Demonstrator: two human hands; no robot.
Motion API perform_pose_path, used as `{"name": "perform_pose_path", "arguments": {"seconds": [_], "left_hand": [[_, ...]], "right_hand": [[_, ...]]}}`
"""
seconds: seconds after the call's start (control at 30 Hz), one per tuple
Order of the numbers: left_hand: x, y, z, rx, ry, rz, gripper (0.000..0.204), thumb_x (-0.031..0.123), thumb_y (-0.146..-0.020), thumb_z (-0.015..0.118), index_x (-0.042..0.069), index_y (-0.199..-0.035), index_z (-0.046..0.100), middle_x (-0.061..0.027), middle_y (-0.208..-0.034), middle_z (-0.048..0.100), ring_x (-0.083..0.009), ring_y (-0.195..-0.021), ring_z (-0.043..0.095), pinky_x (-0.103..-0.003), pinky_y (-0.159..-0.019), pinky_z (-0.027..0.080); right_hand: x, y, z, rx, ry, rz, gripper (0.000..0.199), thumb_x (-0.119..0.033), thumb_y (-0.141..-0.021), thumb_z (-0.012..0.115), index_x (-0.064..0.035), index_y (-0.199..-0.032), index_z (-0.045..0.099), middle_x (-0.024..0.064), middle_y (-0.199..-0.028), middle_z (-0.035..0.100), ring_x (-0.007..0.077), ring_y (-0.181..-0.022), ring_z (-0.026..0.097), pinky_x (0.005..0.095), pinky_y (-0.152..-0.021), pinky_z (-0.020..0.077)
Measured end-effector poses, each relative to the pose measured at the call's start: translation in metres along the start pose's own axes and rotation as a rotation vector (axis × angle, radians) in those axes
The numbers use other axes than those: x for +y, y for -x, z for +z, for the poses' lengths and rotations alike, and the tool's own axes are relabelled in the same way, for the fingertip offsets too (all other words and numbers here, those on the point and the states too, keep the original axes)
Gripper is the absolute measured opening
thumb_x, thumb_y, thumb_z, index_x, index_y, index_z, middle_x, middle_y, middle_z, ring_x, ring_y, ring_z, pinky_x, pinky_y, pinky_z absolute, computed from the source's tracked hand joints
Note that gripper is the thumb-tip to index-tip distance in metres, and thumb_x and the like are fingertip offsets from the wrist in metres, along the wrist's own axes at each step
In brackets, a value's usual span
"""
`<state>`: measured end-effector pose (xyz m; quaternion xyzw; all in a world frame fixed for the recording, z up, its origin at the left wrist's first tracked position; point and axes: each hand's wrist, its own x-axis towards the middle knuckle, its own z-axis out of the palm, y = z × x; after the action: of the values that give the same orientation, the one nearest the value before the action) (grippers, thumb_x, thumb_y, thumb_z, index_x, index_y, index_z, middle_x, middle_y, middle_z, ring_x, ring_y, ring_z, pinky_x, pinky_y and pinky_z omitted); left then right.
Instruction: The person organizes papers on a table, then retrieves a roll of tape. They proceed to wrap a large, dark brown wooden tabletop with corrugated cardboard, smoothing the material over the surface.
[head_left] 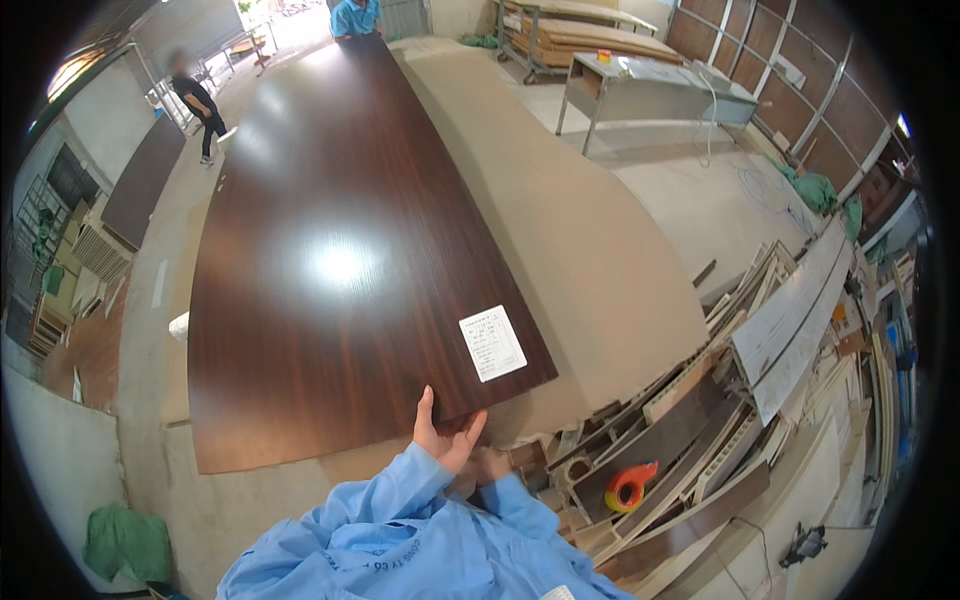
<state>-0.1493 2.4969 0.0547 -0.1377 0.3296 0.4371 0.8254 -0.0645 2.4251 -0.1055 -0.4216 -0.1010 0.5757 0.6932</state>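
A long, glossy, dark brown wood-grain panel (330,340) stretches away from me. A white printed paper sheet (492,343) lies on its surface by the near right corner. My left hand (446,440) grips the near edge, with the thumb on top and the fingers under or against the edge. Just right of it and lower, my right hand (490,466) is blurred and partly hidden, so its fingers cannot be made out. At the panel's far end stands a person in blue (354,18), whose hands are not clear.
Beneath and to the right lies a large beige board (580,240). Wood offcuts (700,460) with an orange tape dispenser (630,487) are heaped at right. A metal desk (650,95) and a loaded cart (585,45) stand farther back. Another person (197,105) walks at left.
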Motion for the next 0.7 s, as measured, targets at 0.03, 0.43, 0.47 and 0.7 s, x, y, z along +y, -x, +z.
{"name": "perform_pose_path", "arguments": {"seconds": [0.03, 0.43, 0.47, 0.7], "left_hand": [[0.001, -0.005, -0.005, 0.015, 0.001, -0.001, 0.075, 0.052, -0.083, 0.074, 0.002, -0.132, 0.046, -0.0126, -0.130, 0.050, -0.0288, -0.124, 0.049, -0.041, -0.110, 0.042], [0.000, -0.024, -0.036, 0.113, -0.095, -0.009, 0.075, 0.055, -0.087, 0.068, 0.003, -0.135, 0.045, -0.0145, -0.136, 0.049, -0.0313, -0.130, 0.047, -0.045, -0.112, 0.039], [0.003, -0.024, -0.042, 0.102, -0.114, -0.018, 0.074, 0.055, -0.089, 0.065, 0.003, -0.137, 0.044, -0.0152, -0.139, 0.048, -0.0318, -0.132, 0.046, -0.046, -0.113, 0.037], [0.106, 0.079, -0.142, -0.197, -0.745, -0.505, 0.063, 0.049, -0.097, 0.053, -0.002, -0.134, 0.049, -0.0189, -0.134, 0.055, -0.0322, -0.126, 0.051, -0.045, -0.105, 0.042]], "right_hand": [[0.019, 0.008, 0.011, -0.155, 0.060, 0.111, 0.032, -0.011, -0.092, 0.063, -0.0037, -0.123, 0.059, 0.0096, -0.116, 0.063, 0.0240, -0.105, 0.061, 0.0371, -0.095, 0.0498], [0.059, 0.055, 0.055, -0.470, 0.456, 0.364, 0.032, -0.023, -0.097, 0.058, -0.0049, -0.124, 0.061, 0.0074, -0.119, 0.064, 0.0200, -0.105, 0.060, 0.0344, -0.091, 0.0503], [0.059, 0.055, 0.057, -0.481, 0.458, 0.366, 0.033, -0.024, -0.098, 0.058, -0.0050, -0.124, 0.061, 0.0072, -0.119, 0.064, 0.0197, -0.105, 0.060, 0.0342, -0.091, 0.0503], [0.054, 0.059, 0.060, -0.513, 0.415, 0.364, 0.036, -0.031, -0.100, 0.056, -0.0057, -0.124, 0.062, 0.0059, -0.121, 0.064, 0.0173, -0.105, 0.060, 0.0326, -0.089, 0.0506]]}}
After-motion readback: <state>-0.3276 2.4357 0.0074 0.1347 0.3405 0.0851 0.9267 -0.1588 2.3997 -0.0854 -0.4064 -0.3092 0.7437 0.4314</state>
